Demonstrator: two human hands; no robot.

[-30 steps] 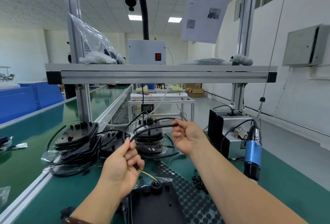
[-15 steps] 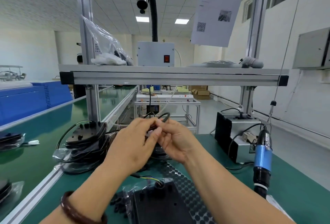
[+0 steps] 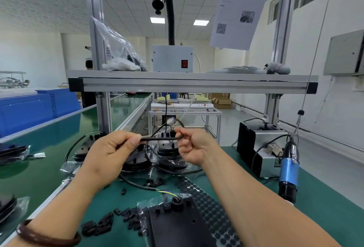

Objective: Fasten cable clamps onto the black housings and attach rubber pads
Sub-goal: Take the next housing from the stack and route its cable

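Cable (image 3: 161, 139): stretched level between both hands, raised above the tabletop (image 3: 325, 207), in front of stacked housings (image 3: 169, 154). Pinched at its left end by left hand (image 3: 110, 154), thumb and curled fingers closed on it. Gripped at its right end in right hand (image 3: 194, 146), fingers curled round it, then looping up and back beyond that fist.

Below, on the tabletop: more black cable, ending in yellow-green wires at a flat housing (image 3: 177, 225) by the near edge. Same length as the one held or another, cannot tell.

Just left of that housing: loose black clamps (image 3: 102, 225), some on clear plastic.

Under it and to its right: pad sheet (image 3: 212, 203), dark round dots in rows.

Far right: blue screwdriver (image 3: 288, 170) hanging upright, beside a grey box (image 3: 262, 148).

Overhead: aluminium shelf (image 3: 193, 85).

Left wrist: dark bracelet (image 3: 47, 237).
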